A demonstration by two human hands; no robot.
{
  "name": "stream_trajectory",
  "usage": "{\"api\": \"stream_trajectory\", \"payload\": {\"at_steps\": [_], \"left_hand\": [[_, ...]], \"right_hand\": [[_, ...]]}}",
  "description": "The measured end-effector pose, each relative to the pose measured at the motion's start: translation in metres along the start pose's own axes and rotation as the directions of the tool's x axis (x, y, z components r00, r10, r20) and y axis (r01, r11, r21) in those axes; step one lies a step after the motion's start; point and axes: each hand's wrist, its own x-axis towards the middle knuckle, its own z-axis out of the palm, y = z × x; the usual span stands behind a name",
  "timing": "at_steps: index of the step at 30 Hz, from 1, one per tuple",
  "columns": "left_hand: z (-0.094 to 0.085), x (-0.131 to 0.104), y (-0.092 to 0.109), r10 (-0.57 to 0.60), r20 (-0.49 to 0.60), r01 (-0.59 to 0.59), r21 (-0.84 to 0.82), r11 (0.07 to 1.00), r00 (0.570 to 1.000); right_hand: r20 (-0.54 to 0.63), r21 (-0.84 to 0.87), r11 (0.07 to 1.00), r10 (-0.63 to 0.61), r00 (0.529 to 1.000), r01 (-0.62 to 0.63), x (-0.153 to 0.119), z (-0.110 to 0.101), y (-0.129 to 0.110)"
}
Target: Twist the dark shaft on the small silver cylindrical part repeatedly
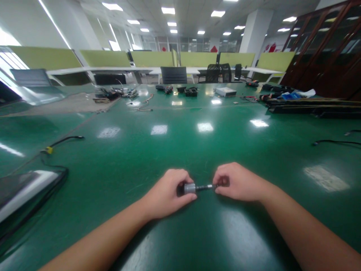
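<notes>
Both of my forearms (pixel 104 233) reach in from the near edge, slanting toward each other, probably so that my hands can meet at an easy distance in front of me.

Under them spreads the green tabletop (pixel 135 150), broad and glossy, with its near middle serving as my working spot. At the far right lie long black strips (pixel 316 107), stacked lengthwise, which looks like a way to save room. At the near left sits a flat device with a pale edge (pixel 25 188), a black cable (pixel 66 172) curving beside it. On the far side, left of the strips, is a white box (pixel 225 92), well apart from my fingers.

My left hand (pixel 169 194) closes round the dark left part of a silver cylinder (pixel 190 188), thumb along the near side and fingers over the far side; I judge that this wider grip steadies the thicker part. My right hand (pixel 239 182) faces it, thumb and fingertips pinched on the right end of a thin rod (pixel 203 187), a lighter hold that suits something so slim and allows fine control.

The cylinder and rod lie roughly in one line between my hands, over the near middle of the tabletop, likely so that I can see how they line up. The rod's far right tip is hidden by my fingertips, and I cannot tell whether either piece touches the surface.
</notes>
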Motion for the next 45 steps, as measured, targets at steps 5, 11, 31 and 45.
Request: {"api": "stream_trajectory", "payload": {"at_steps": [5,11,31,45], "left_hand": [[0.001,0.001,0.0,-0.008,-0.011,0.008,-0.004,1.0,1.0],[0.002,0.002,-0.002,-0.026,-0.026,0.025,-0.035,0.999,0.999],[0.003,0.0,-0.002,-0.072,-0.004,0.071,-0.051,0.996,0.997],[0.004,0.0,-0.001,-0.071,-0.018,0.069,-0.072,0.995,0.997]], "right_hand": [[-0.035,0.031,0.999,-0.008,0.999,0.01,0.005,0.015,-0.012],[-0.184,0.004,0.994,-0.107,0.977,0.109,0.022,0.045,-0.027],[-0.182,0.069,0.987,-0.134,0.974,0.148,0.019,0.046,-0.023],[-0.131,0.053,0.989,-0.127,0.983,0.135,0.016,0.042,-0.022]]}}
